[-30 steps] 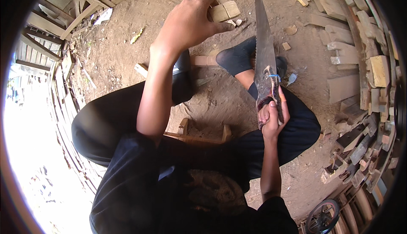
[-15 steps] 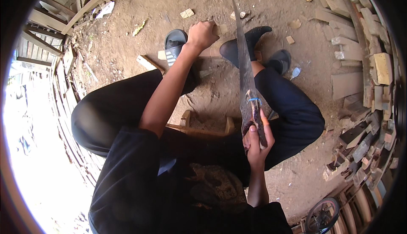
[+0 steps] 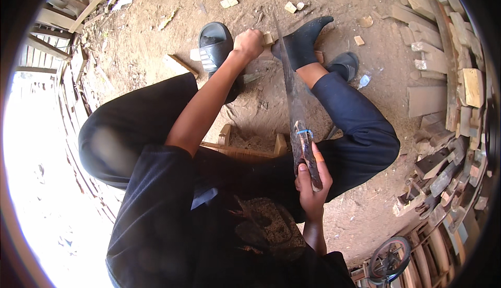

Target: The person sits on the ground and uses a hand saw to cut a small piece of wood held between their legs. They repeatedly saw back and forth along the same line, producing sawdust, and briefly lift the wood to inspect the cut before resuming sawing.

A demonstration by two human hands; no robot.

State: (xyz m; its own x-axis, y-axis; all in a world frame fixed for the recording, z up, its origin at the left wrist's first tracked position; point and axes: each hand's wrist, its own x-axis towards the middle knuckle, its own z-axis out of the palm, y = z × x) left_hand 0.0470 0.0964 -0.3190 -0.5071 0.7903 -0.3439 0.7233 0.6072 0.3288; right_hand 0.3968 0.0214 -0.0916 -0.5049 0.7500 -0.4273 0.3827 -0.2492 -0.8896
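My left hand (image 3: 248, 43) is out ahead, fingers curled over a pale wood piece (image 3: 267, 39), beside a black slide sandal (image 3: 214, 45) with white stripes on my left foot. My right hand (image 3: 311, 186) grips the dark handle of a handsaw (image 3: 306, 157), which has a blue tie near the blade's base; the long blade (image 3: 290, 92) points away from me, just right of my left hand. My socked right foot (image 3: 302, 48) is by the blade, its empty sandal (image 3: 344, 66) lying to the right.
Wood offcuts (image 3: 228, 2) are scattered on the dirt floor (image 3: 235, 115). Stacked boards and blocks (image 3: 472, 87) line the right side, with a wheel (image 3: 389, 259) at lower right. A low wooden piece (image 3: 224, 135) lies between my legs. Timber framing (image 3: 62, 14) is at upper left.
My left hand has moved forward and curled smaller over the wood piece. The saw in my right hand has shifted left and lower. My right foot has lifted into a different angle.
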